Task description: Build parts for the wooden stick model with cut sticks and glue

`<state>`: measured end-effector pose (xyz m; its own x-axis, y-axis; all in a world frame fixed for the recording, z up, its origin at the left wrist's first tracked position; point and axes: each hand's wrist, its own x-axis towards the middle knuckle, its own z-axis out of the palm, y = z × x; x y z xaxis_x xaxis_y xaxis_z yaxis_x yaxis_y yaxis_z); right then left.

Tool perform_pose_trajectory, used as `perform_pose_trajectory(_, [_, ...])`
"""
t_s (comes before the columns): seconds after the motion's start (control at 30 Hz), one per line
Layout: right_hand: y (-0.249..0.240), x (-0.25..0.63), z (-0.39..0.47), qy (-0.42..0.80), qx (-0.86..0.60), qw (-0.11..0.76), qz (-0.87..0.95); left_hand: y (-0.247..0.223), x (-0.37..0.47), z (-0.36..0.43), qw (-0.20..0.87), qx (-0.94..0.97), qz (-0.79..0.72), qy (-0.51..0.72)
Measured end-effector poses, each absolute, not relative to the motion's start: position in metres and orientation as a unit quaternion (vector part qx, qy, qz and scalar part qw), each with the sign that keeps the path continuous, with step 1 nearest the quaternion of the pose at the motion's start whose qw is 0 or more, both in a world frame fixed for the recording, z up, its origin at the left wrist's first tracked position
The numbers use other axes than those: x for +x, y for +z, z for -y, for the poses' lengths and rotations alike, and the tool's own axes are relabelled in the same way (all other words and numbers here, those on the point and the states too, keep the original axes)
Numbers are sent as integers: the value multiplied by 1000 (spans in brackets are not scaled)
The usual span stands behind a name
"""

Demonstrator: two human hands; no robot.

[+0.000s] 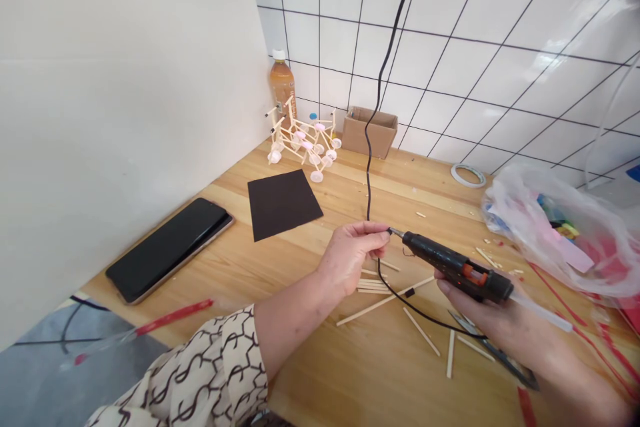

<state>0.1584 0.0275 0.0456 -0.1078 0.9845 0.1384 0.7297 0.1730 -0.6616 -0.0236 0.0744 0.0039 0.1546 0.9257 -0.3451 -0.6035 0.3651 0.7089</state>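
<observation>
My right hand (pixel 467 307) is wrapped round a black glue gun (pixel 445 260), its metal nozzle pointing left. My left hand (pixel 353 253) pinches a tiny dark piece (pixel 389 231) right at the nozzle tip; its shape is too small to make out. Below the hands, thin wooden sticks (pixel 424 332) lie scattered on the table (pixel 320 373), and a small black piece (pixel 410 293) rests on a long stick. The gun's black cable (pixel 369 173) hangs down in front of the tiled wall and passes behind my left fingers. A clear glue stick protrudes from the gun's rear.
A phone (pixel 170 247) and a black square sheet (pixel 284 203) lie left. Behind are small stick models (pixel 305 143), a bottle (pixel 283 83) and a cardboard box (pixel 370 133). Right are a tape roll (pixel 468 175), a plastic bag (pixel 560 233) and scissors (pixel 507 363) beneath my right wrist.
</observation>
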Motion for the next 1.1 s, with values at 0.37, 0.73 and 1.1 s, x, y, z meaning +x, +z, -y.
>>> perform_pose_trajectory(0.37, [38,168,-27,198,-579,247,751,0,-25,-75,765,164,-358,510])
perform_pose_trajectory(0.73, [36,170,-28,205,-579,233,754,0,-25,-76,761,174,-359,512])
perform_pose_trajectory(1.1, [35,174,-28,205,-577,216,760,1,-25,-75,759,172,-359,515])
